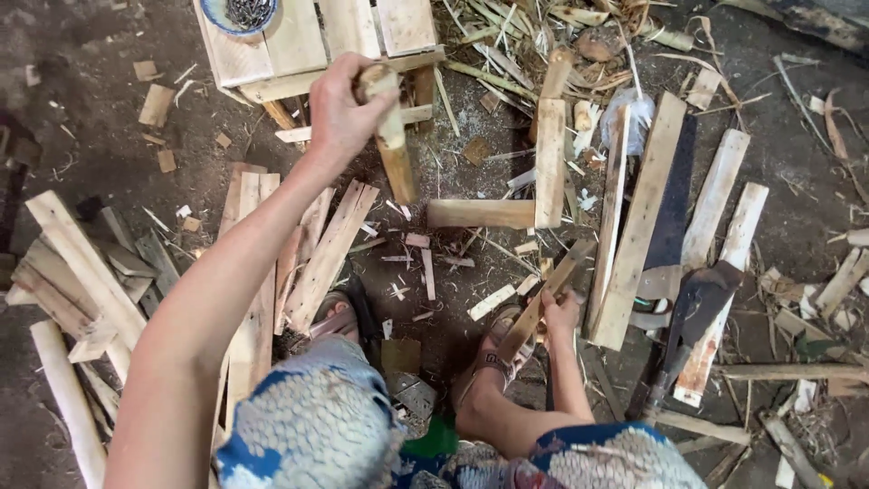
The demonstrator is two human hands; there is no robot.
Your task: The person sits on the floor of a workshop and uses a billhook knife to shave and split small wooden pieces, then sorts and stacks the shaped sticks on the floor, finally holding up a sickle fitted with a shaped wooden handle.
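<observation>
My left hand (339,109) is raised over the dirt floor and shut on a thick round wooden stick (394,149) that points down and away from me. My right hand (561,312) is low, beside my sandalled right foot (489,358), and grips a thin wooden slat (548,294) that leans up to the right. Between the two hands a short plank (480,214) lies flat, butted against an upright-lying board (549,172). My left foot (337,319) rests by a fan of slats (326,254).
A slatted wooden crate (299,45) at the top carries a blue-rimmed bowl of nails (240,13). A dark saw blade (674,204) and a heavy knife (692,312) lie among long boards (638,217) on the right. Stacked offcuts (77,272) sit left; chips and splinters litter the ground.
</observation>
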